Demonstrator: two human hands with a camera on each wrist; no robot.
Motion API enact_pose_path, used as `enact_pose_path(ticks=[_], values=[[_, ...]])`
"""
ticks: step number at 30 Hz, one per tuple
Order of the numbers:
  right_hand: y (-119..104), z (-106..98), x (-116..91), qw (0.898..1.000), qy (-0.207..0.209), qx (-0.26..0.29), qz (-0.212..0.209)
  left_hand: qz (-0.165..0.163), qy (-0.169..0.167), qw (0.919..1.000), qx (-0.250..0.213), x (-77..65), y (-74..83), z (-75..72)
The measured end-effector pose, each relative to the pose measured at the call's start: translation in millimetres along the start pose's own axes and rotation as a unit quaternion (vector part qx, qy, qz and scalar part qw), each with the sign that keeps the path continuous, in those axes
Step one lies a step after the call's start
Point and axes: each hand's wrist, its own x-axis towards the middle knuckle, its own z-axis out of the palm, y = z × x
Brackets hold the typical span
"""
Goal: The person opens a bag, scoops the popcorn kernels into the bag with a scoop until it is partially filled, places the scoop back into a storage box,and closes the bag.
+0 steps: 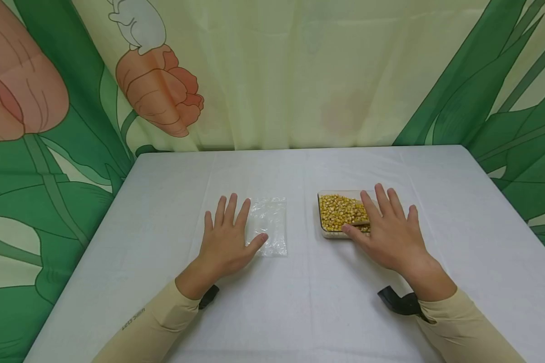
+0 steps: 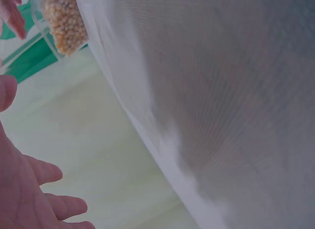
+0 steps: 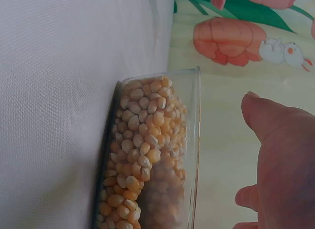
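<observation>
We see a clear container (image 1: pixel 328 235) standing on a white cloth (image 1: pixel 300 302), and inside it lie many yellow corn kernels (image 1: pixel 338 207). On these kernels, toward the near side of the container, we notice a thin brownish thing (image 1: pixel 360 223), partly hidden, so we cannot tell what it is. To the left of the container, well apart from it, a transparent plastic bag (image 1: pixel 274 229) lies flat. The right hand (image 1: pixel 392 234) hovers over the right part of the container; its fingers are spread and it grasps nothing. The left hand (image 1: pixel 227 242), further left of the container, is also released, with spread fingers, and in the head view it covers part of the bag. Behind the container we see a printed curtain (image 1: pixel 277 75).
</observation>
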Motion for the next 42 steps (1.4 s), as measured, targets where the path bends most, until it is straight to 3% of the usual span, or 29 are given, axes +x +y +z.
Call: enact_pose_path(ticks=[6,10,15,21,24,29,37,42], values=[[-1.1,-0.6,1.0,1.0,0.004,0.003,-0.006,0.003,0.007,1.0,-0.004,0.0,-0.6,1.3],[-4.3,1.0,3.7,0.998,0.044,0.026,-0.028,0.02,0.036,0.9989,-0.022,0.8,-2.8,1.6],[-19.9,1.6,8.5,0.986,0.108,0.106,-0.063,0.051,0.096,0.9878,-0.112,5.6,-9.2,0.9],[-46.7,2.6,14.2,0.966,0.127,0.212,-0.069,0.046,0.106,0.9695,-0.216,11.1,-16.5,-1.9],[-57.6,5.6,17.3,0.957,0.118,0.252,-0.079,0.041,0.111,0.9591,-0.257,14.0,-20.3,-2.3],[-72.3,12.5,22.1,0.952,0.073,0.289,-0.067,0.022,0.101,0.9447,-0.311,18.6,-25.1,-3.6],[-89.5,28.1,30.3,0.935,0.006,0.353,-0.038,-0.028,0.054,0.9284,-0.367,28.7,-32.7,-3.3],[-98.5,35.8,34.7,0.933,-0.006,0.359,-0.033,-0.049,0.032,0.9248,-0.376,33.2,-34.1,-3.1]])
